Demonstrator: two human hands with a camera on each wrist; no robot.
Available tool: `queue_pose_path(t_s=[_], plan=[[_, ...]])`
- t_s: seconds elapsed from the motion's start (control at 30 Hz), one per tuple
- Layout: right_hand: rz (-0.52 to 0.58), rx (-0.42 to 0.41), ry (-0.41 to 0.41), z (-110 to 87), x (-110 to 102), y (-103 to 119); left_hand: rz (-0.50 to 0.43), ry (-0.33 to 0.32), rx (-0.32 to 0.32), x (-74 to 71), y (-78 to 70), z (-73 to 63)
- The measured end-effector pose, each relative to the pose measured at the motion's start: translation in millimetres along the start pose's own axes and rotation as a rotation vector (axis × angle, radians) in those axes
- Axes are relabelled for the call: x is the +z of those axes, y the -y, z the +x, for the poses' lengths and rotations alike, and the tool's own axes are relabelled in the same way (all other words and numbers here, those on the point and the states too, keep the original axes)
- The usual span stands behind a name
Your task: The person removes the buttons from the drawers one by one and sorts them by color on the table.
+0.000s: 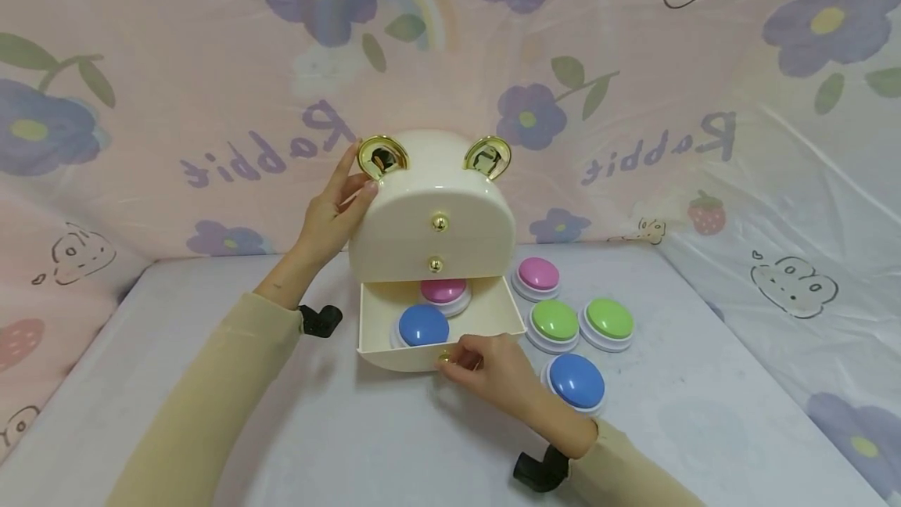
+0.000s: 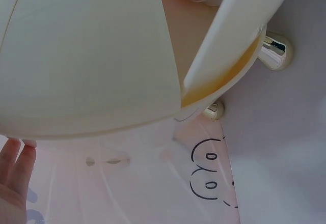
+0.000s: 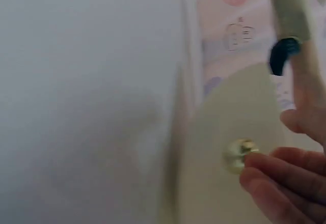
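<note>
A cream storage box with gold-rimmed ears (image 1: 432, 163) stands upright, its bottom drawer (image 1: 371, 319) pulled out. Inside lie a blue round button (image 1: 424, 325) and, behind it, a pink round button (image 1: 443, 290) partly covered by the box front. My left hand (image 1: 332, 217) rests against the box's upper left side by one ear, its fingers (image 2: 21, 168) fairly straight along the cream wall in the left wrist view. With thumb and fingertips, my right hand (image 1: 496, 370) pinches the drawer's gold knob (image 3: 237, 155).
To the right of the box sit another pink button (image 1: 538, 274), two green buttons (image 1: 554, 321) and a blue button (image 1: 577, 382), the last one close by my right wrist. A printed cloth (image 1: 436, 77) hangs behind the white table (image 1: 296, 429).
</note>
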State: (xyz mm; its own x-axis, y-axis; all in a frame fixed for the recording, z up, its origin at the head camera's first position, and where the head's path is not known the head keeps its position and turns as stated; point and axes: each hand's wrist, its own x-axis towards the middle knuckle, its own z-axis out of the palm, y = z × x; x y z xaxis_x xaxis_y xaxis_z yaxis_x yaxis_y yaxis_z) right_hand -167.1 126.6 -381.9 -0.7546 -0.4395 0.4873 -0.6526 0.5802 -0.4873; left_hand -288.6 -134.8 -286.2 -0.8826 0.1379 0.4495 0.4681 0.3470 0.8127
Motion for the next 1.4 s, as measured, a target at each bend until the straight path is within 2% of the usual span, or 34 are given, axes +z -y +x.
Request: queue_pose_path(t_s=[0.07,0.2,0.3,0.47,0.53,0.77,0.93,1.07,1.17,1.4], plan=[[0.043,0.012,-0.010,6.9,-9,2,0.004,0.000,0.000,-0.5,-0.6,0.6],[0.095,0.009,-0.101,25.6,-18,1,0.007,-0.007,0.005,-1.7,-1.7,0.9],[0.156,0.047,-0.108,38.1,-19,-3,0.000,0.000,-0.010,-1.8,-5.4,-1.0],[0.241,0.172,-0.032,50.5,-17,-10,-0.002,0.028,-0.041,-0.8,-23.3,-9.3],[0.255,0.211,-0.002,53.5,-15,-12,-0.001,0.027,-0.039,-0.2,-24.1,-9.6],[0.259,0.298,0.095,60.9,-13,-12,0.019,0.003,-0.020,0.3,-2.6,-1.5],[0.224,0.360,0.195,63.6,-9,-11,0.020,-0.003,-0.004,0.5,1.5,-1.1],[0.158,0.376,0.315,65.7,-4,-12,0.025,-0.007,-0.001,1.4,1.9,-1.3],[0.127,0.367,0.377,67.8,1,-11,0.025,-0.007,0.000,1.7,2.1,-1.2],[0.092,0.325,0.385,74.4,10,-10,0.008,-0.015,0.010,1.6,3.5,0.5]])
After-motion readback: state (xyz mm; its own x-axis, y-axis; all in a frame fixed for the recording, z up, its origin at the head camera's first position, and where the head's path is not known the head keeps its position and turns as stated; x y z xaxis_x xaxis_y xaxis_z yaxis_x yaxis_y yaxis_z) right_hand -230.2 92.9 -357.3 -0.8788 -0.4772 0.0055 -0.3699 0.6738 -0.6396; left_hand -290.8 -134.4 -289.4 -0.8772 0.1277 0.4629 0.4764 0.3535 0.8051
